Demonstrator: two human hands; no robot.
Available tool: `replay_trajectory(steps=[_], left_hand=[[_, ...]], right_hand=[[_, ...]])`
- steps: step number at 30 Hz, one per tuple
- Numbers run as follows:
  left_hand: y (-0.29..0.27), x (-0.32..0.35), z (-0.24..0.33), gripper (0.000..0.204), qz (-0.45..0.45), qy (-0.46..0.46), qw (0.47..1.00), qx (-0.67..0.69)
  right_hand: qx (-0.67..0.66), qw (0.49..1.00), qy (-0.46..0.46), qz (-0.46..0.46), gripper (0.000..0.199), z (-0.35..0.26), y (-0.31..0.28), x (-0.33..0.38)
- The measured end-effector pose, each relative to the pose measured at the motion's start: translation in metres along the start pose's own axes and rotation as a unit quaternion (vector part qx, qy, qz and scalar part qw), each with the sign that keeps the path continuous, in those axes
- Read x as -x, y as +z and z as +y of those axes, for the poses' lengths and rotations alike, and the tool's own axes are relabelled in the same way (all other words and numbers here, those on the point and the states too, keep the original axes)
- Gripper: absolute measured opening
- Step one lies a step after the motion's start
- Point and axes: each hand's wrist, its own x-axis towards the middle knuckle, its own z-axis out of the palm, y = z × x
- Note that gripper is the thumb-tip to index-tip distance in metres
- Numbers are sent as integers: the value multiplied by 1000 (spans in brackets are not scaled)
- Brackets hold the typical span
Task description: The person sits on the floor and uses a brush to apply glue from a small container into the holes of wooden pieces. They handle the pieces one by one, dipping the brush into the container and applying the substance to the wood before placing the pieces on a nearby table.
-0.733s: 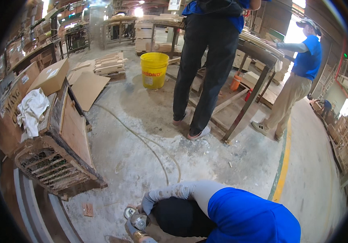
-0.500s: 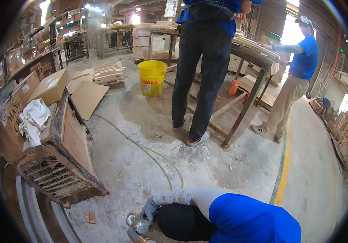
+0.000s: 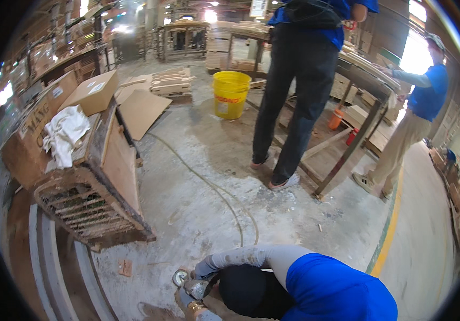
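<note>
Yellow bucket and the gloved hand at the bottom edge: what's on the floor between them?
Head view: a thin cable snakes over dusty concrete from near the yellow bucket toward the gloved hand; otherwise only small debris.

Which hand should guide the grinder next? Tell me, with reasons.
Right, probably. The right hand grips the angle grinder with its sleeved forearm fully in view; the left hand sits below it at the picture's edge, mostly cut off.

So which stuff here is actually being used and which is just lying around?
In use:
small round metal power tool
gloved hands around it
thin cable across the floor

Lying about:
yellow plastic bucket
white rag
brown cardboard box
rusty wire crate
</note>
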Motion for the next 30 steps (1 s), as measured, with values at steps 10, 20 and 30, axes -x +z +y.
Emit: replay_trajectory(steps=[10,20,30], left_hand=[[37,-5,12,34,2,-154,889,432],[91,-36,4,35,84,-258,470,840],[90,-46,35,29,104,-265,320,904]], right_hand=[[-303,921,232,-77,31,-12,-12,41],[137,980,117,90,50,-34,-8,45],[122,984,116,58,31,-40,-17,43]])
